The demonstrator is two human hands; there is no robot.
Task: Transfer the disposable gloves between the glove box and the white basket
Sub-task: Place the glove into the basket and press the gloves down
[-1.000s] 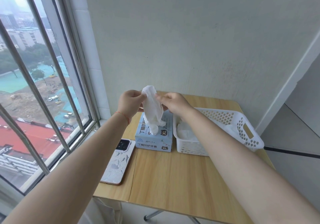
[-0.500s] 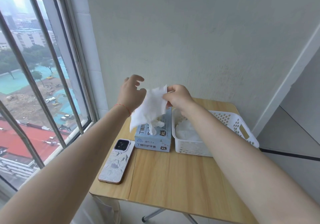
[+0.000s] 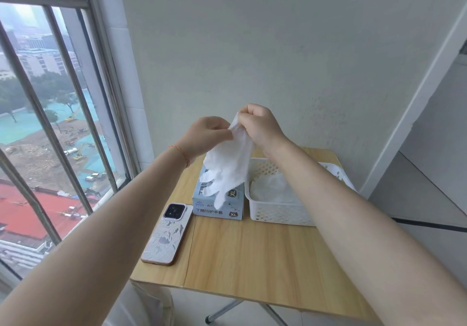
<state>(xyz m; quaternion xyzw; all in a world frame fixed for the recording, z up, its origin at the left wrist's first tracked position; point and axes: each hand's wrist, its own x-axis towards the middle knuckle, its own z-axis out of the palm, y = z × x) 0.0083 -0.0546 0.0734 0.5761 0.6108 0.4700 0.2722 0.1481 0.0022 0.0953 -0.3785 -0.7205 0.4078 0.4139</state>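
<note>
we hold one thin white disposable glove (image 3: pixel 228 166) up in the air above the pale blue cardboard glove box (image 3: pixel 218 205). our left hand (image 3: pixel 206 136) pinches one side of the cuff, and our right hand (image 3: pixel 260 126) pinches the other side; both are clenched on the cuff edge. the glove fingers hang down in front of the box top. the white perforated plastic basket (image 3: pixel 278 214) stands just beside the box on the light wooden counter (image 3: pixel 252 255), with more white gloves (image 3: pixel 270 191) inside. we judge the glove very light, limp and somewhat clingy; it will fold and drape, so we take hold at the cuff and lower it in.
</note>
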